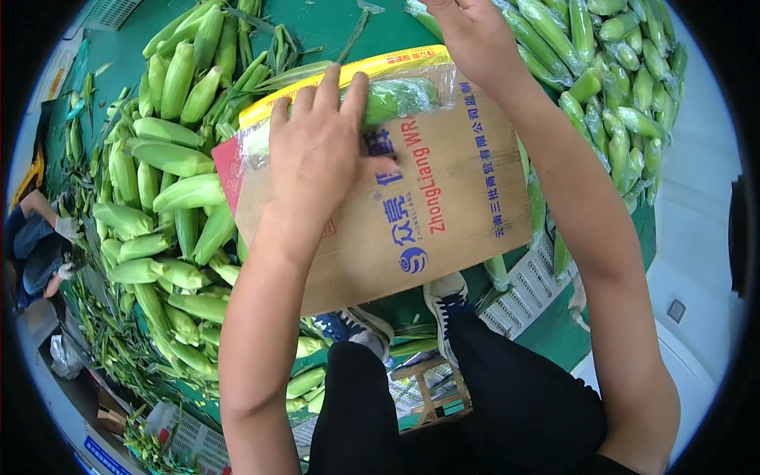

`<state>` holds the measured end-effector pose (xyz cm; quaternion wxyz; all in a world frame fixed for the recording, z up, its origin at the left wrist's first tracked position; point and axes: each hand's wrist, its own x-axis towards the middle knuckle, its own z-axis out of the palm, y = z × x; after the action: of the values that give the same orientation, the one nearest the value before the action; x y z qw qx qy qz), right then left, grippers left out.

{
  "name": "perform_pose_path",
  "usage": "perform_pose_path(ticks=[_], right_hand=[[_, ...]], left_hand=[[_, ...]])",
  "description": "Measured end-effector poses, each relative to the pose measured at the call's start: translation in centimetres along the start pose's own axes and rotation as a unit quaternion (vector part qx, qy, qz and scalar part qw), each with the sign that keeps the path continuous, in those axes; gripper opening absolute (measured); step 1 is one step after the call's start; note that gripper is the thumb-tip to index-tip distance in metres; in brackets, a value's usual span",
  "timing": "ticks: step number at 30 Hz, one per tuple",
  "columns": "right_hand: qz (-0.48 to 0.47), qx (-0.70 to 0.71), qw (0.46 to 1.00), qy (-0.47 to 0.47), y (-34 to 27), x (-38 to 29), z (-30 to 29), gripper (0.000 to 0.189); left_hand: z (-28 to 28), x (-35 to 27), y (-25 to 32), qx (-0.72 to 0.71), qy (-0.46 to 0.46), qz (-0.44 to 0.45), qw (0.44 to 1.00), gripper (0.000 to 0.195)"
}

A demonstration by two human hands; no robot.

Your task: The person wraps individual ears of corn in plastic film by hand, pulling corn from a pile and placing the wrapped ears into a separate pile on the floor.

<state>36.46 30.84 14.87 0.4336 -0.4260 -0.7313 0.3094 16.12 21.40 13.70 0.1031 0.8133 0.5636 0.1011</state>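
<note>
A corn ear [404,98] in green husk lies across a cardboard box [356,255], under clear plastic film [446,83]. My left hand [320,142] is palm down over the ear, its fingers spread across the far side and its thumb on the near side. Beyond the fingertips, a yellow printed strip of packaging [409,56] runs along the box's far edge. My right hand [475,29] is at the top edge of the view, partly cut off, near a heap of film-wrapped corn ears [617,83]. Whether it holds anything is hidden.
Unwrapped corn ears [172,142] are piled at the left on a green floor [320,24]. Beneath the box, a white perforated crate [522,291] shows. Loose husks [119,332] lie lower left. A gloved person [41,249] works at the far left. My shoes [445,297] stand below the box.
</note>
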Motion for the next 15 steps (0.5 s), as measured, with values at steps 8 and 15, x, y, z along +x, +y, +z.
perform_pose_path(ticks=[8,15], right_hand=[[-0.097,-0.080,0.955,-0.267,5.5,0.2,1.5,0.049],[-0.315,-0.275,0.835,-0.358,3.6,-7.0,8.8,0.059]], left_hand=[[-3.3,-1.5,0.7,0.019,-0.191,0.027,0.981,0.047],[-2.0,-7.8,3.2,-0.129,-0.318,0.027,0.939,0.041]])
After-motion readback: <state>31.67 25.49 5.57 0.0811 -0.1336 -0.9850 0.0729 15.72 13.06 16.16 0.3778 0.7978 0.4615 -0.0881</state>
